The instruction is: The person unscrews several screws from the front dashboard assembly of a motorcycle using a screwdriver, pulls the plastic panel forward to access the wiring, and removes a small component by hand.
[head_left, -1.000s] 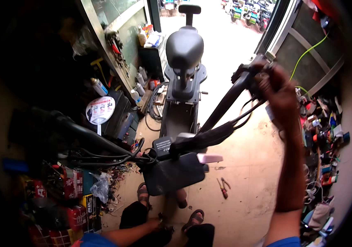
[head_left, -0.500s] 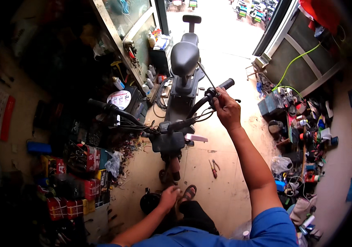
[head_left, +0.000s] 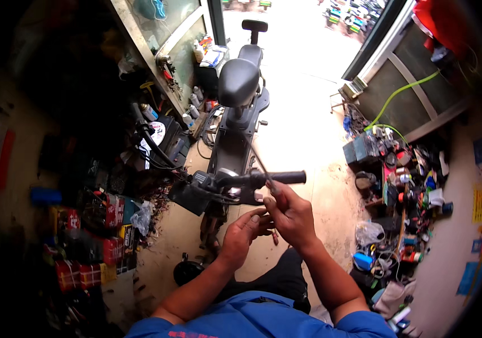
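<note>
An electric bike stands in front of me, its black seat (head_left: 237, 84) facing up and its handlebar turned. My right hand (head_left: 292, 217) pinches a long thin dark rod (head_left: 259, 159) just below the right handlebar grip (head_left: 290, 177). The rod slants up and left past the bar; its lower end is hidden in the fingers. Close beside it, my left hand (head_left: 240, 236) is raised with thumb and fingers stretched toward the right hand, and nothing shows in it. The left handlebar grip (head_left: 138, 114) points away, and a dark panel (head_left: 187, 197) sits at the bar's middle.
Battery boxes (head_left: 103, 248) and a plastic bag (head_left: 141, 218) crowd the left side. A cluttered tool bench (head_left: 399, 191) lines the right. Spray cans (head_left: 149, 112) stand by the left door; a bright doorway lies beyond the bike. A red tool handle (head_left: 275, 238) shows on the floor.
The handlebar has swung, its right grip coming nearer me. My right hand has come down and inward with the rod. My left hand has risen from low beside my leg to meet it.
</note>
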The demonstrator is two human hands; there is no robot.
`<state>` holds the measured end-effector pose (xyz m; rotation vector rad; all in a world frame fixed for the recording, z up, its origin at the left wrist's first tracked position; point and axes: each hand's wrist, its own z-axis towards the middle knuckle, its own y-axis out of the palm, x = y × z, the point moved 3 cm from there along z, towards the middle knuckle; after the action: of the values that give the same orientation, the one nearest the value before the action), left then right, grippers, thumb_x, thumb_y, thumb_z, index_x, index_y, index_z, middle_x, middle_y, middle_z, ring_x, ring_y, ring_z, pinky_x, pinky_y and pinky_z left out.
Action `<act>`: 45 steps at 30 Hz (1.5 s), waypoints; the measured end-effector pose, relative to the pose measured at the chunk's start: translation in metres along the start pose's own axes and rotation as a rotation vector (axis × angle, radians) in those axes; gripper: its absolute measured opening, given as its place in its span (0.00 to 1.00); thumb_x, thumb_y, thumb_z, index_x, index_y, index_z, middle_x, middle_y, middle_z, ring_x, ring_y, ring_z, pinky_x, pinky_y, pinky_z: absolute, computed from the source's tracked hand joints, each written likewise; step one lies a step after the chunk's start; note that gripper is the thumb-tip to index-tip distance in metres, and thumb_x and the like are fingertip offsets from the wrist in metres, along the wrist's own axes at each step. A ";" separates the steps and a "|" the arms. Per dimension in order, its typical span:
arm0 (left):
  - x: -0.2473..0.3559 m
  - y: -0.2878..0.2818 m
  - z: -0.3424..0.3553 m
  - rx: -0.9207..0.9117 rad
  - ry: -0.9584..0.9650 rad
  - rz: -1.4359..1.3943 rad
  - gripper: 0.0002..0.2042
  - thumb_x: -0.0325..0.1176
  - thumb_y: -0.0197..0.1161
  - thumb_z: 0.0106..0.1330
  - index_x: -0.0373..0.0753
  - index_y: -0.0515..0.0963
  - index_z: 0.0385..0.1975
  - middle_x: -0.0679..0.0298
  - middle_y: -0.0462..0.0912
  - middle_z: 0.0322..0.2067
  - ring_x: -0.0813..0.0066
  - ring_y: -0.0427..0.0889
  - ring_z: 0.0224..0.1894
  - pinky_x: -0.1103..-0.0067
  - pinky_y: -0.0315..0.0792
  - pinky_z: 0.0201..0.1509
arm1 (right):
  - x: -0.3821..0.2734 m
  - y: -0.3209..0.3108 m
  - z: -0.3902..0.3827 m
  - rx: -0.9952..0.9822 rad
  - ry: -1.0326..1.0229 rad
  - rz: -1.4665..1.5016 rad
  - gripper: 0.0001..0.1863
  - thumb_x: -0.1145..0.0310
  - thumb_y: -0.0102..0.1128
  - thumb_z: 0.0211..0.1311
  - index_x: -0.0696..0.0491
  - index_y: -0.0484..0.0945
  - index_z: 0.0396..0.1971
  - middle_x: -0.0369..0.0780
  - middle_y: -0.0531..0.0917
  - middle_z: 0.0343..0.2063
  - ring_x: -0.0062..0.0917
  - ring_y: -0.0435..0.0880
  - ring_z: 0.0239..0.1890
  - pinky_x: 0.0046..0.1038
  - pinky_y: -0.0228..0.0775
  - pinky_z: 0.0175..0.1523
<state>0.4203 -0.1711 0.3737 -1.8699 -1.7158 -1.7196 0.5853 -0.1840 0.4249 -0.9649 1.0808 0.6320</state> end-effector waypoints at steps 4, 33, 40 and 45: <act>-0.007 0.070 0.027 -0.138 -0.130 -0.327 0.29 0.45 0.48 0.88 0.26 0.62 0.76 0.41 0.76 0.70 0.48 0.80 0.70 0.57 0.73 0.76 | 0.056 -0.086 0.000 -0.012 0.160 0.398 0.12 0.76 0.67 0.76 0.61 0.84 0.55 0.40 0.92 0.40 0.19 0.89 0.35 0.22 0.82 0.40; -0.051 0.106 0.235 1.280 0.310 -0.888 0.15 0.38 0.70 0.69 0.51 0.69 0.25 0.73 0.70 0.21 0.74 0.71 0.24 0.71 0.72 0.33 | 0.346 -0.115 0.492 -0.600 0.897 0.779 0.23 0.53 0.60 0.82 0.58 0.78 0.57 0.45 0.85 0.53 0.37 0.85 0.56 0.35 0.76 0.66; -0.077 0.101 0.252 1.534 0.382 -0.906 0.12 0.39 0.69 0.73 0.49 0.72 0.31 0.73 0.69 0.22 0.76 0.71 0.25 0.73 0.70 0.32 | 0.374 0.053 0.686 -0.743 0.844 0.512 0.14 0.54 0.63 0.78 0.49 0.79 0.38 0.30 0.81 0.29 0.18 0.77 0.25 0.22 0.65 0.28; -0.089 0.115 0.277 1.861 0.384 -0.701 0.12 0.40 0.72 0.73 0.48 0.74 0.34 0.72 0.72 0.25 0.77 0.74 0.23 0.76 0.70 0.27 | 0.448 0.133 0.785 -0.739 0.400 0.121 0.11 0.62 0.71 0.71 0.54 0.86 0.43 0.29 0.79 0.25 0.17 0.75 0.24 0.23 0.64 0.31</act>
<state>0.7039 -0.0839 0.2741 -0.0968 -2.2698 0.0750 0.9831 0.5634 0.0825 -1.7259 1.2871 0.9986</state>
